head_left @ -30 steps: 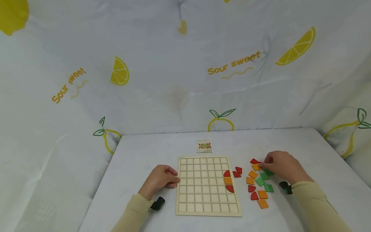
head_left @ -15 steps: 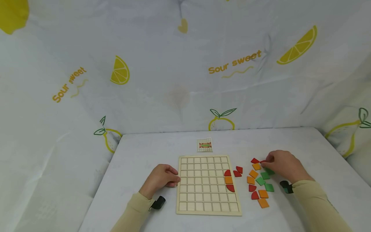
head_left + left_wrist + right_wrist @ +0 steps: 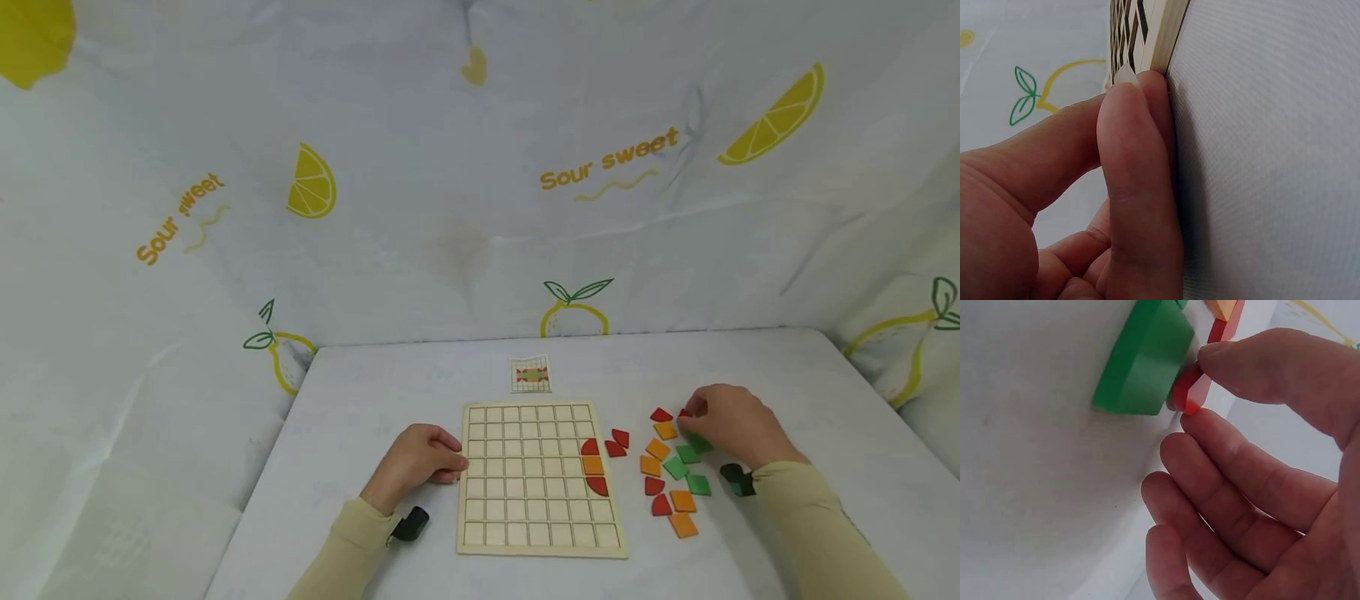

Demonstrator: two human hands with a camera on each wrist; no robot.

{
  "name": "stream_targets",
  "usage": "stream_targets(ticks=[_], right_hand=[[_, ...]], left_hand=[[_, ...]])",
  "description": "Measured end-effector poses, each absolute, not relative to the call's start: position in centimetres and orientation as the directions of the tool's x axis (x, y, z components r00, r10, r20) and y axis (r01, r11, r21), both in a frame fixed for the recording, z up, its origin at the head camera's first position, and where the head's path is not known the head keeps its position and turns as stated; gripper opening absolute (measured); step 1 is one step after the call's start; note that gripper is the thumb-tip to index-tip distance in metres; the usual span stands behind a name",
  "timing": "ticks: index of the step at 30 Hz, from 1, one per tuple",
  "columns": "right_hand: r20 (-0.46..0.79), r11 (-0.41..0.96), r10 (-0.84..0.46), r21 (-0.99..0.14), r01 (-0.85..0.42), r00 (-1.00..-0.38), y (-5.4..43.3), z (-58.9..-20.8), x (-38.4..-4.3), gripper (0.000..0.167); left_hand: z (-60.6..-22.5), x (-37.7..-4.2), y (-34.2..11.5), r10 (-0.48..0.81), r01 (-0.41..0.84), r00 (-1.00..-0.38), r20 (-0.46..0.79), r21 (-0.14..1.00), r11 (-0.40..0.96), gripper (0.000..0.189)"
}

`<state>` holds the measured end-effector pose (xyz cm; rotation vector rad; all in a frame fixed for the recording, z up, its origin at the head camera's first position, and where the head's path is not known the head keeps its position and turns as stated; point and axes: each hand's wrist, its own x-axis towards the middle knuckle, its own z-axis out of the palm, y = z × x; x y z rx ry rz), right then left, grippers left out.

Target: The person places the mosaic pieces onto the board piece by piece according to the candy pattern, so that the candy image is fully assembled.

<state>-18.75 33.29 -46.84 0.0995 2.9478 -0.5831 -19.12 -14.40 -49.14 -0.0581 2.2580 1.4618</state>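
Observation:
My left hand (image 3: 420,458) is at the left edge of the wooden grid board (image 3: 519,487). In the left wrist view, thumb and index finger pinch that board's edge (image 3: 1159,37). My right hand (image 3: 735,423) is over the far end of the loose tiles, pinching a red quarter-circle tile (image 3: 1191,394) between thumb and index finger, its other fingers loosely bent. Beside it lies a green tile (image 3: 1147,362), partly covered by the hand in the head view. On the board's right column sit an orange square (image 3: 592,465) and two red quarter-circles (image 3: 590,447), one on either side of it.
Several orange, green and red tiles (image 3: 677,468) lie scattered to the board's right. Two red tiles (image 3: 616,448) lie close to its right edge. Behind the board is a small pattern card (image 3: 531,375). A lemon-print cloth (image 3: 450,167) hangs behind the white table.
The right hand has shifted slightly back with the red tile, away from the neighbouring orange and red tiles. The left hand stays at the board's edge.

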Motion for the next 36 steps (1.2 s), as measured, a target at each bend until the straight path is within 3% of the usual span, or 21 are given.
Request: stream_targets(ticks=[9, 23, 36], right_hand=[[-0.144, 0.916, 0.005, -0.397, 0.062, -0.99, 30.4, -45.9, -19.0, 0.033], [-0.043, 0.889, -0.186, -0.432, -0.15, -0.982, 20.3, -46.0, -17.8, 0.016], [-0.035, 0.907, -0.245, -0.361, -0.216, -0.969, 17.8, -46.5, -17.2, 0.016]], left_hand=[[-49.0, -19.2, -14.6, 0.207, -0.267, -0.9, -0.383, 0.861, 0.433, 0.031], [-49.0, -19.1, -14.5, 0.209, -0.268, -0.899, -0.386, 0.859, 0.436, 0.03], [-49.1, -19.2, -14.6, 0.206, -0.256, -0.902, -0.379, 0.854, 0.453, 0.029]])
